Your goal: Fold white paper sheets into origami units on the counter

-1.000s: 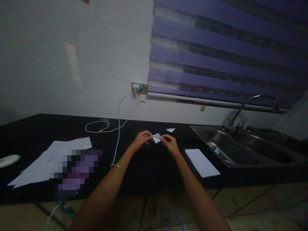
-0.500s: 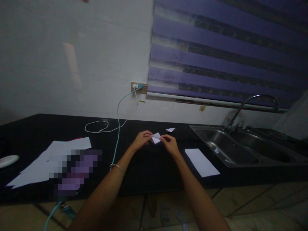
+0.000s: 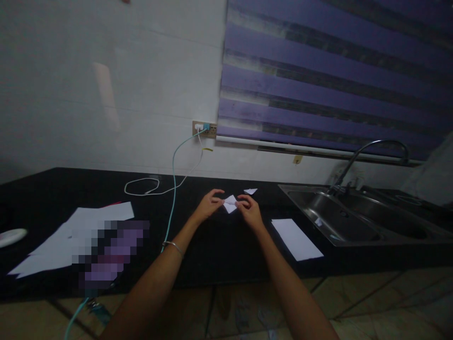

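Note:
Above the black counter, a small folded piece of white paper is pinched between my two hands. My left hand grips its left edge with thumb and fingers closed, a thin bangle on that wrist. My right hand pinches the right edge, fingers curled. A second small folded paper lies on the counter just behind my hands.
A white sheet lies right of my hands, beside the steel sink with its curved tap. More white sheets lie at the left. A teal cable and a white cable run from the wall socket.
My hands have come slightly closer together on the folded paper, and my left index finger has lifted a little. The rest is as before.

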Demonstrator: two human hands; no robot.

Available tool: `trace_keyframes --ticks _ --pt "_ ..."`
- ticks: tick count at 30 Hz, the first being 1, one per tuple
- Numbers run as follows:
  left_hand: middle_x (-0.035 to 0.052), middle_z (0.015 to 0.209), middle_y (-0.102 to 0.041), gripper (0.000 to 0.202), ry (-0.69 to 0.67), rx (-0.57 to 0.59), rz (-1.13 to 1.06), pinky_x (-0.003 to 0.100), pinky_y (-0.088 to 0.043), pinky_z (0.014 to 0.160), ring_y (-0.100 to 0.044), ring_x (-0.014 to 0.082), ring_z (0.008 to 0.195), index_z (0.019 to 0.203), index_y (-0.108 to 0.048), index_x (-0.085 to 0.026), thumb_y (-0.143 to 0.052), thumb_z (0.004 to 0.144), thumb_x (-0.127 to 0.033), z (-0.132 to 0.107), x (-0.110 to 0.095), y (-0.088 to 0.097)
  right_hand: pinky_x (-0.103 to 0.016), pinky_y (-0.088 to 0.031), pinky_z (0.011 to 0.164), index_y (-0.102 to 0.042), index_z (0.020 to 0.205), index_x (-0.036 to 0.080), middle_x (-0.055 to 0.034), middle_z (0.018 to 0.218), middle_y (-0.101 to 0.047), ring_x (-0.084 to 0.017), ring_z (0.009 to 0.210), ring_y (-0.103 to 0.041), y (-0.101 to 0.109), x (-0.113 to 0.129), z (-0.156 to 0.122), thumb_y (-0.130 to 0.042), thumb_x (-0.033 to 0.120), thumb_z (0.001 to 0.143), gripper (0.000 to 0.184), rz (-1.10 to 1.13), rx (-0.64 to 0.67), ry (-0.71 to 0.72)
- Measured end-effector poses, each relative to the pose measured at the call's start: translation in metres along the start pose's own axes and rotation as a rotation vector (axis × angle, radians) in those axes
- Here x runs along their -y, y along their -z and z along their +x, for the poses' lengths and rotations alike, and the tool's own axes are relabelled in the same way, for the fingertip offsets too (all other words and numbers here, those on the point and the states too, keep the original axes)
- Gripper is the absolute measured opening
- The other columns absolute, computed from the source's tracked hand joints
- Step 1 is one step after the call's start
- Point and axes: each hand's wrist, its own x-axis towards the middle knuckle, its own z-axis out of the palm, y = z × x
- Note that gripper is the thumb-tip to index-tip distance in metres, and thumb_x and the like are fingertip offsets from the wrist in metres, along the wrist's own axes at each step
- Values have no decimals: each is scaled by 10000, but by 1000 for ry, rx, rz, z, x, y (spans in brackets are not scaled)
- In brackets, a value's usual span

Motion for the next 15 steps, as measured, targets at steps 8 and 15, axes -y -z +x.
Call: trace_keyframes --ticks 8,15 --pt "65 838 -656 483 48 167 37 193 -352 473 -500 86 532 1074 -612 -113 -640 749 -470 0 8 -4 -264 -446 584 -665 815 153 -16 625 -658 -168 597 -601 -2 -3 -1 -676 355 705 230 -102 43 25" --pt "18 619 -569 476 -12 270 172 191 -300 468 -452 93 506 824 -667 -85 -556 789 -546 2 17 -3 -249 -435 551 -669 806 151 -21 637 -671 -160 575 -599 -4 -8 0 -691 349 685 233 -74 74 -13"
